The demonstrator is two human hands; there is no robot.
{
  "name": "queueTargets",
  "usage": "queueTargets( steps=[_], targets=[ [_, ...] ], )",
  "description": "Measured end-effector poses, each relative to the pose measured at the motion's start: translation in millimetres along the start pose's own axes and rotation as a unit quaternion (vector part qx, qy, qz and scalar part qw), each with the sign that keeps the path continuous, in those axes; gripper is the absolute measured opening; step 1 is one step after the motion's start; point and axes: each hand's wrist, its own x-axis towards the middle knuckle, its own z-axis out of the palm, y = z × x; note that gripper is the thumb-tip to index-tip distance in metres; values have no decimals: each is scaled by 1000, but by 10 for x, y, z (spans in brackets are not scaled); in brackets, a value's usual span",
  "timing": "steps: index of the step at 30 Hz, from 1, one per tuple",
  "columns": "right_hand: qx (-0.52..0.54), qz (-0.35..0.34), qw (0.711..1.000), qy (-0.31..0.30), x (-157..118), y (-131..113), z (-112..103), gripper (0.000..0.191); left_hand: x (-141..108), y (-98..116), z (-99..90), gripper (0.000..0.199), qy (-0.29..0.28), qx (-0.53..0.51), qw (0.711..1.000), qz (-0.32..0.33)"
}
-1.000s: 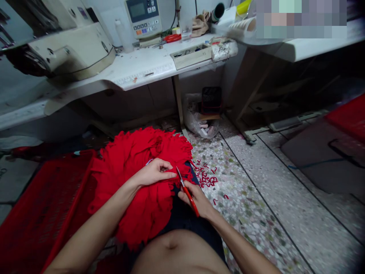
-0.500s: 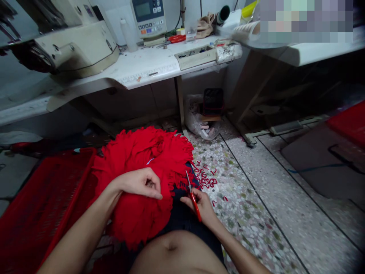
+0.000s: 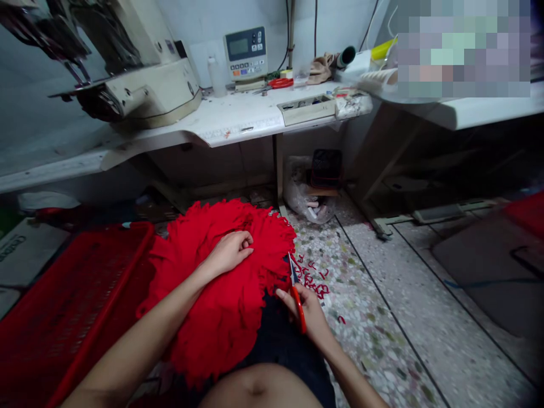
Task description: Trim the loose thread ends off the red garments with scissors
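Dim, flat light, the picture bowed at the edges, with deep shadow under the white worktable (image 3: pixel 229 126).

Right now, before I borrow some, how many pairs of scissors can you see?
2. Red-handled scissors are in the right hand; another red-handled pair lies on the white sewing table, below the digital control panel. More could be hidden.

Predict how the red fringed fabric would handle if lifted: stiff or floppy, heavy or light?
The red fringed fabric would probably flop, since it sags in soft folds over the lap. It looks light for its bulk, being loose cloth. Its narrow cut fringe would likely dangle.
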Motion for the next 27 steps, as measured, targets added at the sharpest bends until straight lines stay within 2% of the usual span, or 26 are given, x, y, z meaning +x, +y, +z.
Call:
queueTargets(
  steps=[2, 5, 8, 10, 16, 21, 24, 27],
  targets=[
    [4, 12, 1000, 3, -21, 81, -24, 54, 18, -13, 25, 9, -3, -28, 1000, -11],
    [3, 27, 1000, 3, -60, 159, -75, 54, 23, -12, 27, 13, -12, -154, 988, -26],
    [4, 28, 1000, 4, -86, 118, -118, 53, 29, 27, -5, 22, -38, -279, 958, -52],
    [4, 20, 1000, 9, -92, 27, -138, 52, 35, 82, -48, 25, -52, -320, 944, -58],
    [3, 14, 1000, 8, -91, -215, -146, 52, 50, 290, -117, 32, -70, -327, 942, -41],
    [-9, 9, 1000, -28, -117, -96, -145, 52, 7, 282, -6, 37, -83, -334, 937, -61],
    [-47, -44, 995, -77, -173, -48, -166, 46, -44, 240, 40, 39, -89, -355, 927, -85],
    [-94, -86, 985, -114, -214, -114, -165, 40, -87, 236, 60, 39, -101, -355, 925, -89]
  ],
)
